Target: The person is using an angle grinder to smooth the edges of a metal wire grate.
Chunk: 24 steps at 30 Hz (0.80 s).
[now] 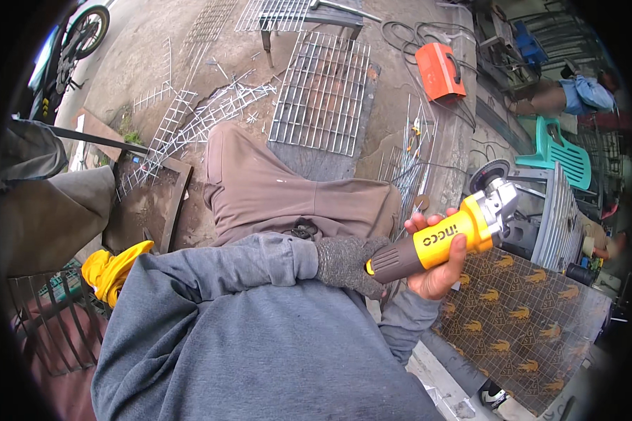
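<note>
A yellow and dark-brown angle grinder [446, 238] is raised at the right of my lap, its disc [489, 175] pointing up and away from me. Bare fingers of my right hand [439, 270] wrap round its yellow body. My left hand [351, 266], in a grey knit glove, reaches across my body and closes at the brown rear end of the tool. Its fingertips are partly hidden behind the handle. Beyond my knees, a welded wire grid [323, 91] lies on a dark board [316, 163].
Cut wire pieces [218, 105] and loose rods [407, 161] lie on the ground. Farther off are an orange metal toolbox [440, 72], cables [407, 35] and a low metal stand [312, 21]. A green plastic chair [558, 154] and another person [583, 95] are at the right, near a patterned board [527, 323].
</note>
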Tool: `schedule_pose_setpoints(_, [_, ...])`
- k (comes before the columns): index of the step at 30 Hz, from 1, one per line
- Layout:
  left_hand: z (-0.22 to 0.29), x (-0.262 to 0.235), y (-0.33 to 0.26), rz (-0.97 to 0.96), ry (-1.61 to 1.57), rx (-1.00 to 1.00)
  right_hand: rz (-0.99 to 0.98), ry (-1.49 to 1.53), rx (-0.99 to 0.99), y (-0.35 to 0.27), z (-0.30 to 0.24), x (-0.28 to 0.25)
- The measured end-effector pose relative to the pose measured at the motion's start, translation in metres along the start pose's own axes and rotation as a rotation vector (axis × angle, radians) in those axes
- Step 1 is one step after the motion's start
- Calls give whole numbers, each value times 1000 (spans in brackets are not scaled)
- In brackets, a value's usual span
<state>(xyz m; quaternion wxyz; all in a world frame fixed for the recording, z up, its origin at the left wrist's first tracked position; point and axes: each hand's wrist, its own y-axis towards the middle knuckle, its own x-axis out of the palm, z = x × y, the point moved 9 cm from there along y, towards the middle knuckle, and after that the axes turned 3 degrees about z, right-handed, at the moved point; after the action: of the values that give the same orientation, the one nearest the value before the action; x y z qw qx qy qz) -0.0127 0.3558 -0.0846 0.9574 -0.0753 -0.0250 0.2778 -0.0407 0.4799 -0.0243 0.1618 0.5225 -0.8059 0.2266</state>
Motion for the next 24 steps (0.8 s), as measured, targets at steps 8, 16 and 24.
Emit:
schedule_pose_setpoints(8, [-9, -3, -11, -143, -313, -96, -74, 139, 27, 3, 9, 5])
schedule_pose_setpoints(16, [-15, 5, -7, -97, -365, -29, -92, 121, 21, 5, 4, 0])
schedule_pose_setpoints(24, [-20, 14, -10, -335, -526, 25, -198, 306, 76, -1, 3, -12])
